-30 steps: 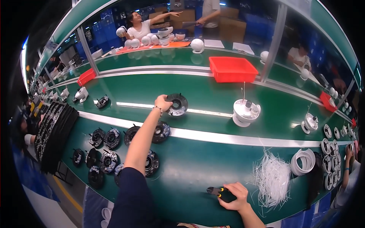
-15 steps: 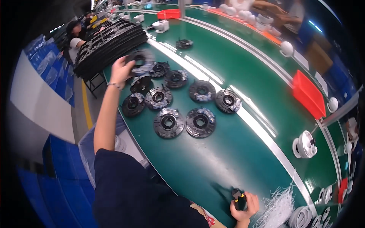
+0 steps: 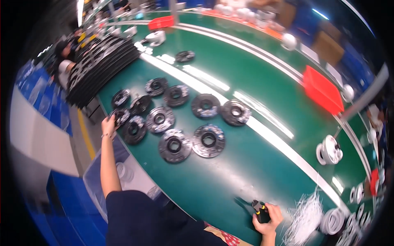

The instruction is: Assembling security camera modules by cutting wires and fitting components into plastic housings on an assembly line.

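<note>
At the table's left edge, my left hand (image 3: 108, 125) has its fingers closed on the rim of a black round plastic disc (image 3: 120, 116), which sits low among similar ones. More black discs with centre holes and shiny parts lie around it, such as one disc (image 3: 134, 130) just nearer and another disc (image 3: 121, 98) just beyond. Two discs lie closest to me, a left one (image 3: 175, 146) and a right one (image 3: 208, 141). Low on the right, my right hand (image 3: 269, 220) grips small cutting pliers (image 3: 258, 206) with black and yellow handles, jaws pointing away from me.
A pile of thin white strips (image 3: 304, 219) and white rings (image 3: 331, 221) lie right of my right hand. Stacked black trays (image 3: 104, 67) stand far left. Across a metal strip are a red bin (image 3: 322, 90) and a white fixture (image 3: 329, 150). A person sits beyond the trays.
My left hand has come down and nearer from above the discs to the table's left edge. The disc it held aloft is no longer raised. My right hand still holds the pliers; the view has shifted.
</note>
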Available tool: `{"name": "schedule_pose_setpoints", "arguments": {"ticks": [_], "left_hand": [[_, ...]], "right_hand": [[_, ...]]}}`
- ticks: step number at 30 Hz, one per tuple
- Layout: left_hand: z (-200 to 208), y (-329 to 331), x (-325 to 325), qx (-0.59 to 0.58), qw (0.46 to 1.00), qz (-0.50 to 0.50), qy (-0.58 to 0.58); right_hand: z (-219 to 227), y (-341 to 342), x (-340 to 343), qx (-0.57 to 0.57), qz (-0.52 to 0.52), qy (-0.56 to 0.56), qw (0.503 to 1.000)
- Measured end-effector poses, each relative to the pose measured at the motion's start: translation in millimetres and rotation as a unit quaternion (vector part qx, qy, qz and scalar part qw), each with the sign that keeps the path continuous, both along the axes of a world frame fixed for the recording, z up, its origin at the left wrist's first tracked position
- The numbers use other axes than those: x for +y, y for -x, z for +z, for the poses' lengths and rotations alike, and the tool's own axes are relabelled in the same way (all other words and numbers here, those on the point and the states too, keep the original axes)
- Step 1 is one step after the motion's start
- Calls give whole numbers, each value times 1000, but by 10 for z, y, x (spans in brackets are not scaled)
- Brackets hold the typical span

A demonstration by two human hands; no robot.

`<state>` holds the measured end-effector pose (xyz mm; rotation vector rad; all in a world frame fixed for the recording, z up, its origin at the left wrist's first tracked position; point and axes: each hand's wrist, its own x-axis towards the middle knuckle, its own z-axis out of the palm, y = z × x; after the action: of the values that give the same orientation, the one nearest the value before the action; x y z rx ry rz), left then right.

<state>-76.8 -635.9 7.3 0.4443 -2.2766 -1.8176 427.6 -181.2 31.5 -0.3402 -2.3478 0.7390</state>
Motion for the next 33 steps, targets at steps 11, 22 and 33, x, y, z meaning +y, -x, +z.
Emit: {"name": "schedule_pose_setpoints", "arguments": {"ticks": [11, 22, 33], "left_hand": [[853, -530, 1512, 450, 737, 1, 505], [468, -3174, 3568, 434, 495, -717, 230], [340, -3180, 3556, 427, 507, -735, 143]], "right_hand": [[-5, -14, 149, -59, -8, -2, 998], [-47, -84, 16, -99, -68, 2, 993], [778, -1824, 1507, -316, -535, -122, 774]]}}
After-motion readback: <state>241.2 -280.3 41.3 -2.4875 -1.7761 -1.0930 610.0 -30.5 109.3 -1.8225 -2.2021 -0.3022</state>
